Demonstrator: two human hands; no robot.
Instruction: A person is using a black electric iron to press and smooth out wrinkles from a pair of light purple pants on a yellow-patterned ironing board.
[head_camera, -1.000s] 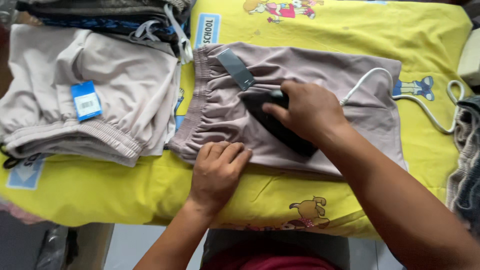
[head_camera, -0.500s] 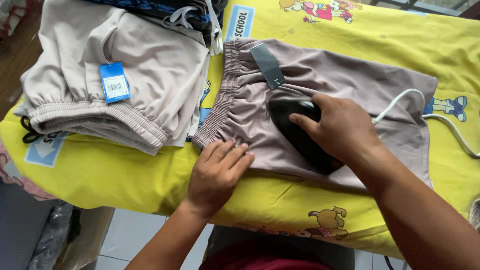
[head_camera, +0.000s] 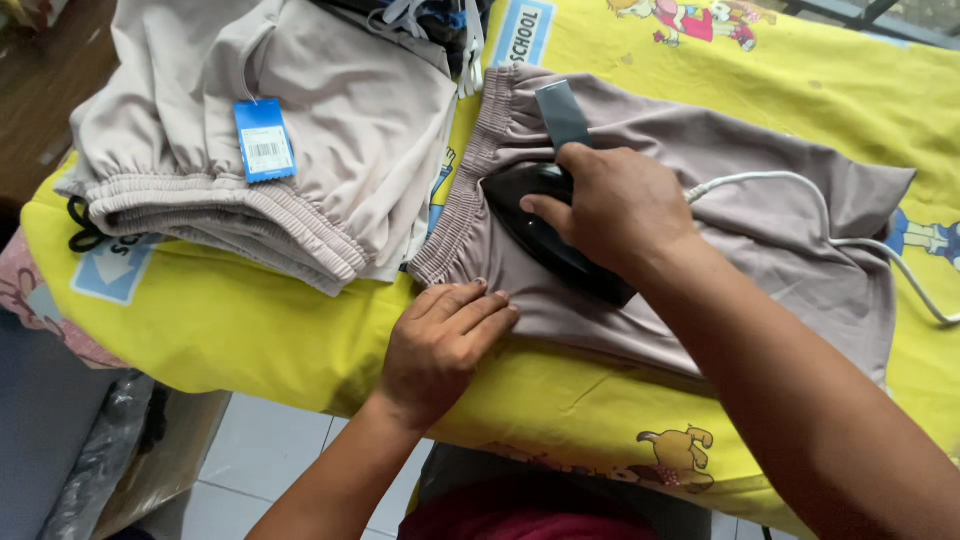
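A yellow cartoon-printed cloth (head_camera: 250, 320) covers the tabletop. On it, a stack of folded beige garments (head_camera: 300, 130) with a blue tag lies just beside the spread taupe shorts (head_camera: 740, 190), near their elastic waistband. The right hand (head_camera: 615, 205) grips a black iron (head_camera: 535, 215) on the shorts. The left hand (head_camera: 440, 340) lies flat and open on the shorts' near edge. A white cord (head_camera: 850, 235) runs to the right.

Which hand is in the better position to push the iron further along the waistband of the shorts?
The right hand: it already grips the black iron on the taupe shorts, beside the waistband. The left hand lies flat on the hem, holding the fabric down.
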